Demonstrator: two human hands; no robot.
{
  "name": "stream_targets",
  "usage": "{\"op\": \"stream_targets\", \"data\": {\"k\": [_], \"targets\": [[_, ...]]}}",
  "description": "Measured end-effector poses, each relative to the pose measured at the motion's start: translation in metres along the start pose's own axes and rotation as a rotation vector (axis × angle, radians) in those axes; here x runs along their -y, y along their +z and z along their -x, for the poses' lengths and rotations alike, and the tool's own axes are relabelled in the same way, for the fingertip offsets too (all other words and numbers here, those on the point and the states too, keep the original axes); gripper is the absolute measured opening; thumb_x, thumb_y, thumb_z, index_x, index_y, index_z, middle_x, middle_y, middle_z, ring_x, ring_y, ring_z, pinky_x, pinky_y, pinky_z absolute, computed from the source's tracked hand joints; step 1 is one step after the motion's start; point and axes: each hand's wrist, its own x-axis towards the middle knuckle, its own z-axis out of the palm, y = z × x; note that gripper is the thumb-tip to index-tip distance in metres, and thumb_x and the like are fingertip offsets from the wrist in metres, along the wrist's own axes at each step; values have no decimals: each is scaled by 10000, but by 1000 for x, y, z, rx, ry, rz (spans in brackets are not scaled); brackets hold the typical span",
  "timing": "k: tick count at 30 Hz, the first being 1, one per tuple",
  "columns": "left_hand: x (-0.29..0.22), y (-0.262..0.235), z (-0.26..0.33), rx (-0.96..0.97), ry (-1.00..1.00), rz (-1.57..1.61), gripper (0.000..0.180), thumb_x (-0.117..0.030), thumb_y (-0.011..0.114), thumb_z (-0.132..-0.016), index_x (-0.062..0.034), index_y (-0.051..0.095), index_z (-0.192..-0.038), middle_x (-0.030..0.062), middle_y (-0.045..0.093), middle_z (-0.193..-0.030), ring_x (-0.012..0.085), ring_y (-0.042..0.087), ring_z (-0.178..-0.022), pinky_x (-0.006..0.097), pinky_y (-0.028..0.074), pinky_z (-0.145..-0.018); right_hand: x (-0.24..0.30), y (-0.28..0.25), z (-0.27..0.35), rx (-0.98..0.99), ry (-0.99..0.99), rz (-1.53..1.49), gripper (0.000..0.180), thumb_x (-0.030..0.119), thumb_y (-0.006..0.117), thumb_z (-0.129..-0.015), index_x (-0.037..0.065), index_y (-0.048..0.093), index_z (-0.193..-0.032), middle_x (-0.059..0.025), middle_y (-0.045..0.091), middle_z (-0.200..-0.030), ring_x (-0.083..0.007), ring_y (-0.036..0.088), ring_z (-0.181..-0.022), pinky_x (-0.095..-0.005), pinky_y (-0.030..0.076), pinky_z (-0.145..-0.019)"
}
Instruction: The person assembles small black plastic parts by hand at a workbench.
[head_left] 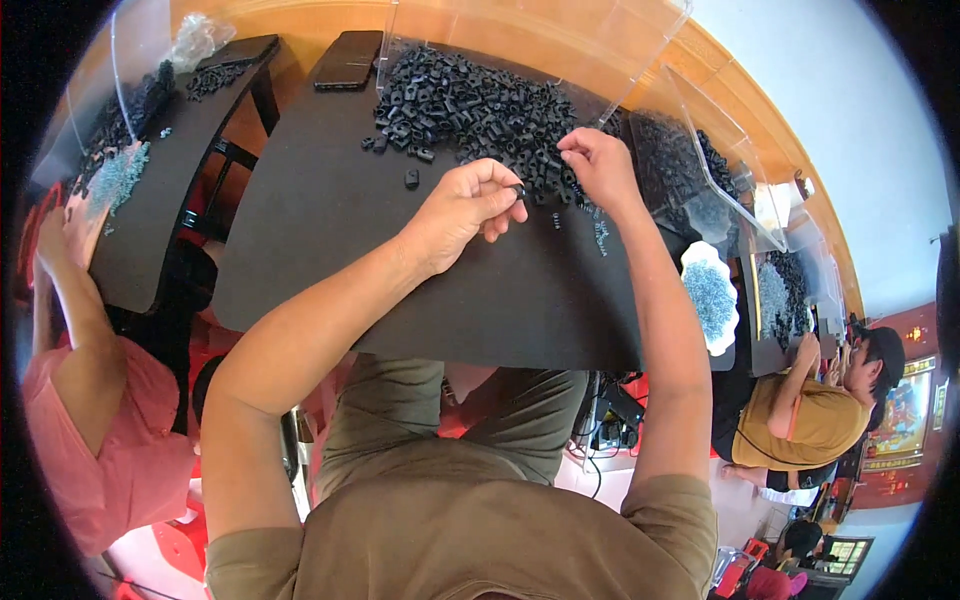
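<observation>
Small black plastic piece (519, 190), upper centre, pinched by left hand (465, 212): best held steady; grip of right hand (602, 170) unclear.

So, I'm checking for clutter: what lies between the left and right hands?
The head view shows part of the heap of small black pieces between the left hand and right hand.

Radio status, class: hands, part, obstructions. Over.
Left hand pinching small black plastic piece. Right hand at heaped black plastic parts, grip unclear. Thin silvery metal bits nearby; nothing visibly blocking.
</observation>
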Motion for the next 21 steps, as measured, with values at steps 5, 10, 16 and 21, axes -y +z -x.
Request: {"op": "stream_targets", "data": {"k": [5, 10, 16, 21], "targets": [[-1, 0, 1, -10, 9, -39, 84, -105, 524, -875, -46, 516, -934, 62, 594, -766, 79, 494, -601, 204, 406, -517, 10, 10, -20, 155, 105, 322, 128, 156, 644, -706, 111, 635, -826, -93, 640, -806, -287, 610, -775, -393, 476, -652], [-3, 3, 3, -6, 1, -31, 80, -90, 524, -873, -39, 514, -934, 59, 590, -761, 77, 488, -594, 199, 400, -510, 9, 15, -21, 154, 107, 336, 132, 168, 658, -687, 124, 634, -809, -92, 638, -774, -288, 609, -766, -394, 476, -651], [-3, 3, 3, -20, -18, -52, 80, -111, 532, -879, -48, 525, -927, 45, 591, -752, 64, 493, -586, 189, 398, -504, -8, 16, -13, -1, 63, 63, 111, 79, 634, -660, 76, 612, -768, -77, 617, -709, -214, 607, -639, -337, 475, -587], [2, -1, 0, -8, -7, -31, 87, -132, 540, -884, -55, 536, -924, 35, 593, -751, 55, 503, -581, 181, 402, -509, 7, 3, 1, -109, 113, -690, 86, -85, 560, -659, -28, 526, -714, -128, 622, -781, -162, 614, -625, -262, 505, -539]]}}
